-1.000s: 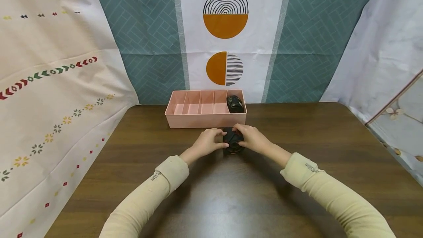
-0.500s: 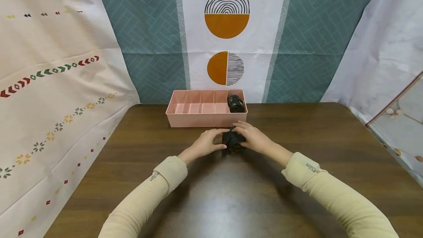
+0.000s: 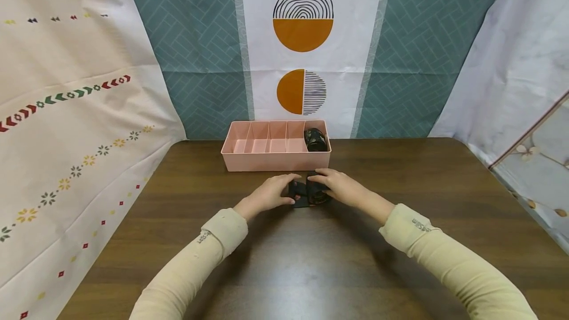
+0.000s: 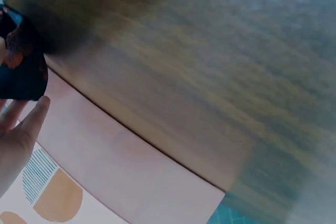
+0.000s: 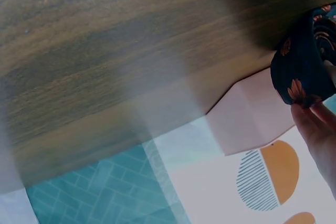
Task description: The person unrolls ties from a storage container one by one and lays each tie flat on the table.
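Already stowed: one dark patterned cloth roll (image 3: 316, 140), right end of pink plastic tray (image 3: 275, 163); seemingly part-wound: one dark floral cloth strip (image 5: 299, 66), towards far edge of tabletop (image 3: 275, 265), left hand (image 3: 266, 194) holding tail (image 3: 297, 189), right hand (image 3: 343, 189) holding coil (image 3: 316, 194).

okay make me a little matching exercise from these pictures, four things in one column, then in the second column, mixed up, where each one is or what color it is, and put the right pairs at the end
Column one
1. Divided box
2. Dark mottled roll
3. Cloth with orange flower print
4. Table

Column two
A. Between the left hand and the right hand
B. Brown, with a wood-grain look
C. In the rightmost compartment, as the head view shows it
D. Pink

Right pairs: 1-D, 2-C, 3-A, 4-B
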{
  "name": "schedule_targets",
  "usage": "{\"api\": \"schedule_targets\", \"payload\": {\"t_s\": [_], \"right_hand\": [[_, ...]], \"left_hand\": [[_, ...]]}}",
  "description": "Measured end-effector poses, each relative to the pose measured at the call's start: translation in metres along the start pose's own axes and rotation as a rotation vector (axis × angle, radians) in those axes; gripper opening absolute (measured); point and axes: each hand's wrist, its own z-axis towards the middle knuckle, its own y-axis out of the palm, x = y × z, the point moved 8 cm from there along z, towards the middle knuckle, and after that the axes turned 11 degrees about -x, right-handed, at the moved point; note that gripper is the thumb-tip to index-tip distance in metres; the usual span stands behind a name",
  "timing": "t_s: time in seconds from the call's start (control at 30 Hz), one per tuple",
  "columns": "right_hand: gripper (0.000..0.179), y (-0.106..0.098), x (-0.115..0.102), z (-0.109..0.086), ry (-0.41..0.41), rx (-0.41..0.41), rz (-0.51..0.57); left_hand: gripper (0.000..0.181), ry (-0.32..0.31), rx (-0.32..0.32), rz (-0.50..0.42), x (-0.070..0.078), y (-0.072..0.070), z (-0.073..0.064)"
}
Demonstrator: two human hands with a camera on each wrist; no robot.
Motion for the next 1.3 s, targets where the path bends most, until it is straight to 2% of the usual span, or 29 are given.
{"api": "schedule_targets", "payload": {"t_s": [0.23,0.33,0.47,0.57,0.67,0.77,0.87,1.0,1.1,1.3], "right_hand": [[0.045,0.001,-0.001,-0.007,-0.029,0.004,0.044],[0.044,0.001,-0.002,-0.009,-0.046,0.007,0.053],[0.047,0.001,-0.002,-0.007,-0.025,-0.028,0.031],[0.053,0.0,-0.001,-0.006,-0.01,-0.046,0.009],[0.055,-0.002,0.0,-0.003,-0.005,-0.037,-0.007],[0.052,-0.001,0.002,0.0,0.005,-0.029,-0.025],[0.056,0.0,0.001,0.002,0.008,-0.034,-0.076],[0.057,-0.001,-0.002,0.001,-0.003,-0.04,-0.124],[0.05,-0.002,-0.002,-0.001,-0.003,-0.037,-0.146],[0.049,-0.001,-0.001,-0.004,-0.017,-0.044,-0.23]], "left_hand": [[0.051,-0.015,-0.166,0.131,0.0,0.014,0.004],[0.046,-0.02,-0.202,0.199,0.001,0.02,0.005],[0.036,-0.004,-0.191,0.276,0.007,0.023,0.005],[0.025,0.035,-0.16,0.331,0.013,0.024,0.008],[0.017,0.049,-0.149,0.332,0.015,0.024,0.013],[0.014,0.026,-0.153,0.298,0.012,0.024,0.016],[0.018,0.005,-0.158,0.259,0.009,0.023,0.018],[0.039,0.005,-0.172,0.233,0.01,0.025,0.018],[0.051,0.002,-0.187,0.253,0.012,0.027,0.018],[0.05,-0.021,-0.207,0.321,0.011,0.03,0.02]]}}
